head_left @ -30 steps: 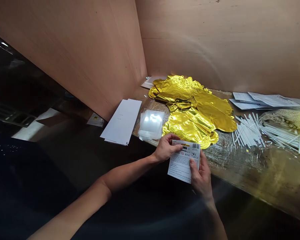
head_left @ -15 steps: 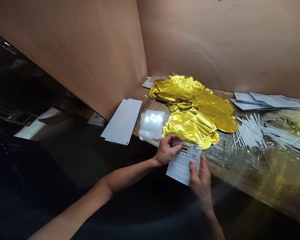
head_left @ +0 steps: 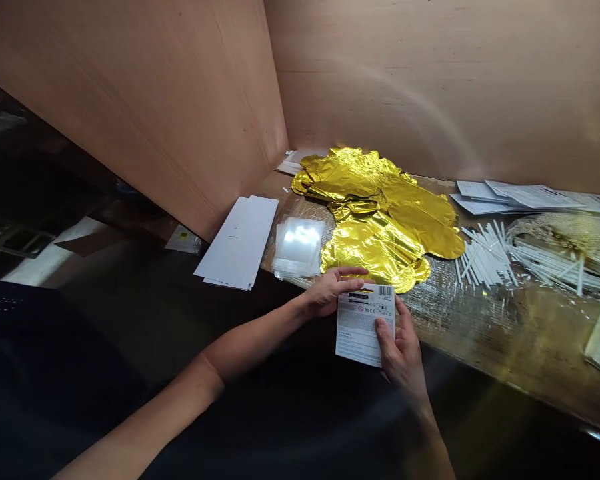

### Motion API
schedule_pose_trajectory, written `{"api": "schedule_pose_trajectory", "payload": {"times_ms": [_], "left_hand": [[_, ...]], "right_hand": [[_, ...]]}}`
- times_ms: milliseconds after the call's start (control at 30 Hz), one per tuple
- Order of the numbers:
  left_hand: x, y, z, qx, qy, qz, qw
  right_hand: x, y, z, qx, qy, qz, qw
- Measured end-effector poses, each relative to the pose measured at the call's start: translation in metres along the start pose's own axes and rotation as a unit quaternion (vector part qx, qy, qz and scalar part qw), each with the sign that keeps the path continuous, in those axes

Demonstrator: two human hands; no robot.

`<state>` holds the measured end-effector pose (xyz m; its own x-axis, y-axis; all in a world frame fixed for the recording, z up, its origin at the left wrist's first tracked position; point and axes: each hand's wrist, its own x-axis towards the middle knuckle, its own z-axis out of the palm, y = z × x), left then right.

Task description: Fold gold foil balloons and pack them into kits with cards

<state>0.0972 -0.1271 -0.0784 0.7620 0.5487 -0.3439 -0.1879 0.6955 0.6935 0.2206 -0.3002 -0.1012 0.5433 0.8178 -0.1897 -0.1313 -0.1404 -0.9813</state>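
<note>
A small white printed card (head_left: 357, 337), with a barcode at its top right corner and a yellow mark at its top edge, is held at the table's front edge. My right hand (head_left: 403, 343) grips its right side, thumb on the printed face and fingers behind. At the top left corner is my left hand (head_left: 327, 290), its thumb along the upper edge and its index finger stretched above; its other fingers are partly hidden. Just beyond the card lies a pile of flat gold foil balloons (head_left: 390, 220).
Left of the foil are clear plastic sleeves (head_left: 300, 243) and long white sheets (head_left: 240, 243). White sticks (head_left: 487, 257), a plastic bag of sticks (head_left: 555, 263) and printed papers (head_left: 525, 197) lie to the right. Wooden panels (head_left: 430, 87) stand behind and at left.
The card has turned more upright. My left thumb has slid from its face towards the top edge, and the left fingers have straightened. The view has shifted slightly to the right.
</note>
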Motion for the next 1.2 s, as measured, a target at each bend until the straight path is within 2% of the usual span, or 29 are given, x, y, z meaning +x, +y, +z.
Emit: {"api": "schedule_pose_trajectory", "payload": {"times_ms": [67,167,267,400,500,600,667,733,900,967,1067,1133,1200], "left_hand": [[0.010,0.001,0.008,-0.021,0.015,-0.007,1.000],[0.025,-0.008,0.024,-0.045,0.044,0.024,0.998],[0.032,-0.028,0.042,-0.044,0.002,0.019,0.999],[0.028,-0.055,0.062,-0.026,-0.057,-0.012,0.998],[0.029,-0.061,0.069,-0.004,-0.078,-0.039,0.996],[0.037,-0.058,0.071,0.007,-0.043,-0.058,0.997],[0.042,-0.057,0.073,0.007,-0.023,-0.051,0.998],[0.044,-0.059,0.077,0.005,-0.029,-0.039,0.999],[0.036,-0.079,0.087,0.032,-0.024,-0.039,0.998],[0.028,-0.093,0.088,0.068,-0.043,-0.049,0.996],[0.019,-0.105,0.086,0.141,-0.103,-0.062,0.983],[0.019,-0.101,0.082,0.211,-0.146,-0.048,0.965],[0.023,-0.086,0.077,0.315,-0.147,0.025,0.937]], "right_hand": [[-0.005,0.003,-0.001,0.061,0.045,0.004,0.997],[-0.020,0.016,0.005,0.160,0.108,0.019,0.981],[-0.034,0.028,0.010,0.176,0.153,0.054,0.971],[-0.044,0.030,0.000,0.196,0.220,0.048,0.954],[-0.050,0.028,-0.014,0.197,0.213,0.051,0.956],[-0.057,0.027,-0.026,0.170,0.168,0.064,0.969],[-0.058,0.027,-0.031,0.164,0.162,0.067,0.971],[-0.057,0.026,-0.034,0.169,0.168,0.068,0.969],[-0.050,0.025,-0.038,0.187,0.171,0.080,0.964],[-0.047,0.024,-0.037,0.209,0.196,0.083,0.955],[-0.047,0.024,-0.037,0.260,0.249,0.071,0.930],[-0.049,0.027,-0.040,0.281,0.260,0.070,0.921],[-0.049,0.033,-0.046,0.274,0.252,0.078,0.925]]}}
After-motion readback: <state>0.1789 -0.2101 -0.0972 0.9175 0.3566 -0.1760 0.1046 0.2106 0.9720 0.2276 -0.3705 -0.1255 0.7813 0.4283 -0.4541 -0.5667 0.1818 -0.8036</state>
